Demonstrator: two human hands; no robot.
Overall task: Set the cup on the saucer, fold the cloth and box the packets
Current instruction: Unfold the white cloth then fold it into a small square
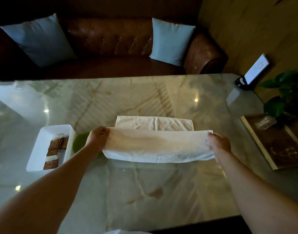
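**Cloth mid-fold, both hands on its corners**

Left hand (97,137): fingers pinched closed on the left corner of the cloth's (155,146) raised edge.

Right hand (219,144): fingers pinched closed on the right corner of the same edge.

Cloth: white, stretched between the two sets of fingers. The near half is lifted and doubled over, its fold lying on the table (145,191) below the hands. The far half lies flat on the table just beyond the fingers.

Box (43,142): white, open-topped, just left of the left fingers, apart from the cloth.

Packets (53,152): brown, several, lying in the box's right side.

Green item (79,141): round, between the box and the left hand, partly hidden by the wrist; cannot tell whether cup or saucer.

Tray (276,146): wooden, well right of the right fingers, at the table's edge.

Plant (286,95): green leaves beyond the tray.

Sofa (111,39): brown, behind the table, far beyond the fingers.
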